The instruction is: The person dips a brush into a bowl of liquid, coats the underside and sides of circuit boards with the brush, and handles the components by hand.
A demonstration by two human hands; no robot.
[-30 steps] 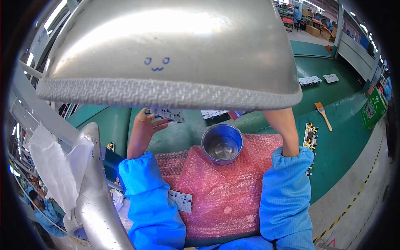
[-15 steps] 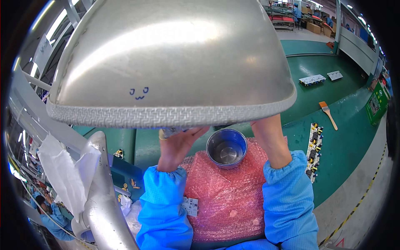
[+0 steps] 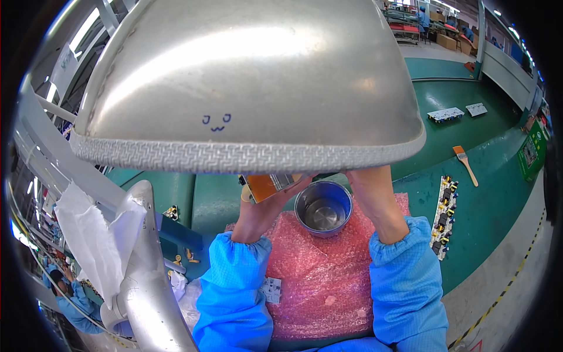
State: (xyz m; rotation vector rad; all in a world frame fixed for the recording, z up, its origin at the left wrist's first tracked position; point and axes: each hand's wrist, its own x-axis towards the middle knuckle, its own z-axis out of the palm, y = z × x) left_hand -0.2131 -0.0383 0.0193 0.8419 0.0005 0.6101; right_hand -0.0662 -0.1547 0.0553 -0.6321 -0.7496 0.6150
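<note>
A large grey metal hood (image 3: 252, 88) with a textured rim and a small drawn blue face covers the upper part of the view and hides most of my fingers. Below its rim shows my left hand (image 3: 261, 214), with an orange-and-black part (image 3: 263, 186) against it; the part's far end is out of sight. My right hand (image 3: 372, 188) reaches under the hood too, its fingers hidden. Between my wrists stands a round metal cup (image 3: 322, 212) on pink bubble wrap (image 3: 322, 281). A small white board (image 3: 271, 290) lies by my left sleeve.
To the right, a populated circuit board (image 3: 444, 217) and a flat brush (image 3: 465, 164) lie on the green table (image 3: 492, 199). Two more boards (image 3: 446, 114) are farther back. A metal duct arm (image 3: 149, 287) with white cloth (image 3: 97, 240) stands at left; a co-worker (image 3: 76, 299) sits beyond.
The orange-and-black part has come into sight at my left hand, below the hood's rim. My left hand has turned and shifted slightly right. The view has shifted a little.
</note>
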